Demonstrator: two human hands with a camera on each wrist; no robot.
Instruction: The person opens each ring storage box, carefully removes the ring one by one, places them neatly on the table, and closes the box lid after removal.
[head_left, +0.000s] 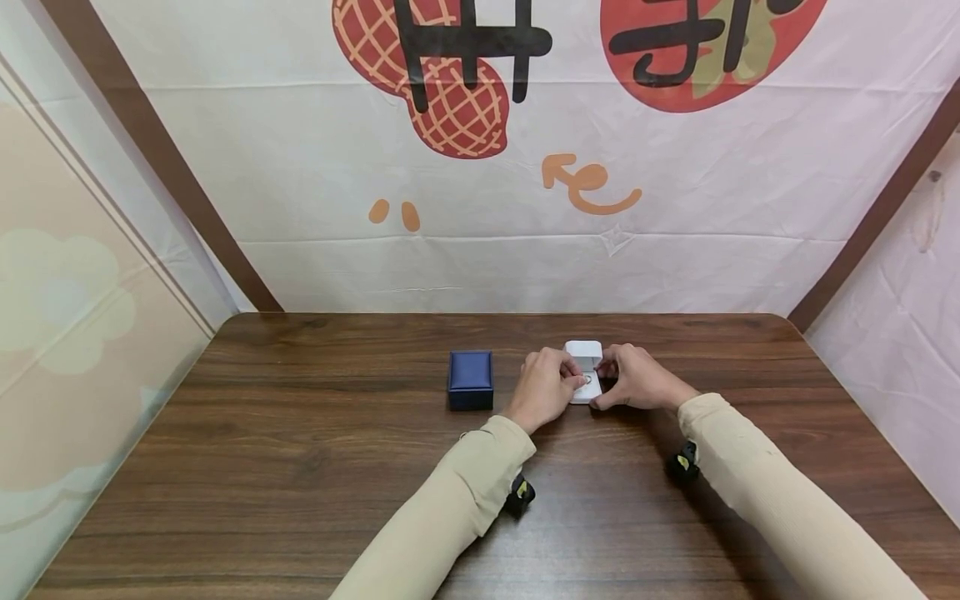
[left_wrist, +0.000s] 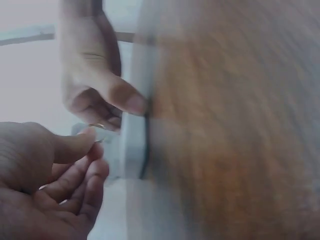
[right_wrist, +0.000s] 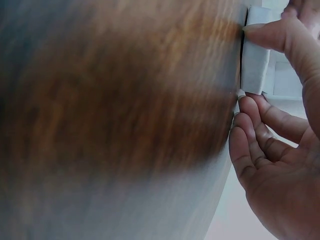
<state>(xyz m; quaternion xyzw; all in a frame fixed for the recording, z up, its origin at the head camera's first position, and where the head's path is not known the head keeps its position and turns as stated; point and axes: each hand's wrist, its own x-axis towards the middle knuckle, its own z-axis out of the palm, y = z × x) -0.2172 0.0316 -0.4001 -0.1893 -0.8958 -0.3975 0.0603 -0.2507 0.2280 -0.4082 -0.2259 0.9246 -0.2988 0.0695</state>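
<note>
A small white ring box (head_left: 583,351) stands on the table with its lid raised. My left hand (head_left: 543,388) is at the box's left side and pinches a ring (head_left: 588,379) between thumb and index finger, over the box's base. In the left wrist view the ring (left_wrist: 98,125) shows as a thin band at those fingertips. Whether it touches the box's insert I cannot tell. My right hand (head_left: 637,380) holds the box from the right, its thumb on the front edge and its other fingers by the side, as the right wrist view also shows.
A closed dark blue box (head_left: 471,380) stands left of my left hand. Both boxes are on a brown wooden table (head_left: 300,467). Behind its far edge hangs a white printed curtain (head_left: 480,267). A black wrist device (head_left: 519,495) sits under the left sleeve.
</note>
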